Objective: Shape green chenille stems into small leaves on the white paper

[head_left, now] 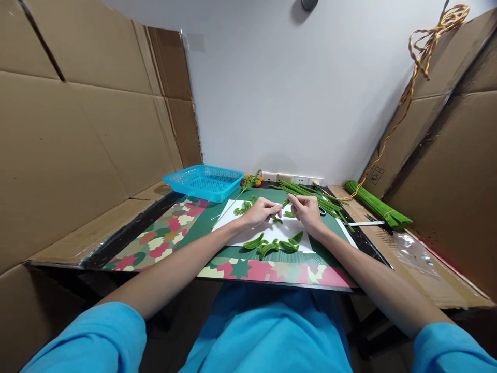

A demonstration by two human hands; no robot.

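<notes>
My left hand and my right hand face each other above a sheet of white paper. Both have their fingertips pinched on a short green pipe cleaner stretched between them; the fingers cover much of it. Several leaf shapes bent from fuzzy green pipe cleaner lie on the paper's near edge, among them one leaf at the left and another leaf at the right. More leaves lie beyond my left hand. Black scissor handles show just right of my right hand.
Loose green pipe cleaners lie behind my right hand; a thick bundle rests farther right. A blue basket and an orange flower stem sit at the back left. A plastic bag lies right. Cardboard walls flank the table.
</notes>
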